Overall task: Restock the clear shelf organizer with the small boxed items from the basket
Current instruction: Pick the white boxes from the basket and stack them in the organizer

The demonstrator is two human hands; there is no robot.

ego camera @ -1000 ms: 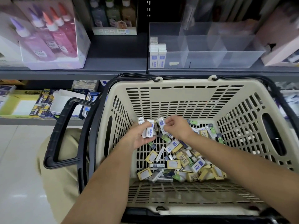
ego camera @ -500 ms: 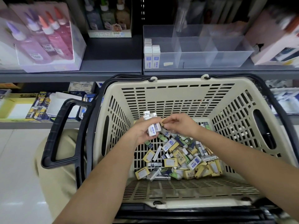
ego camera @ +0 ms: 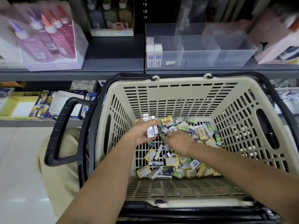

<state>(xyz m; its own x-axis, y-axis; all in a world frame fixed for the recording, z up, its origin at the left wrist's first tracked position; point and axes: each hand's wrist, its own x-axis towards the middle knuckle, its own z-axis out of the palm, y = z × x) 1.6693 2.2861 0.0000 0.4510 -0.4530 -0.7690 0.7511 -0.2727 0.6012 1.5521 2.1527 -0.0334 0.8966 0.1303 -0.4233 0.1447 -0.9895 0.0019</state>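
Several white boxes [ego camera: 151, 126] clutched in left hand [ego camera: 142, 135] over beige basket [ego camera: 178, 88]; right hand [ego camera: 178, 140], fingers curled down into loose boxes [ego camera: 186, 165], grip unclear. Clear organizer [ego camera: 210, 60] on shelf behind.

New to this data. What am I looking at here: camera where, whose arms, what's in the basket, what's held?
There is no robot here. One wide-angle camera worn on a person's head looks forward and down, so the two bare arms coming in from the bottom are the wearer's own.

The beige basket holds a loose pile of small boxed items in yellow, white and green. The left hand has its grip closed on a few white boxes. The right hand is down in the pile, fingers among the boxes; whether it grips one is hidden.

On the shelf behind sits the clear shelf organizer. Only its leftmost compartment holds upright white boxes.
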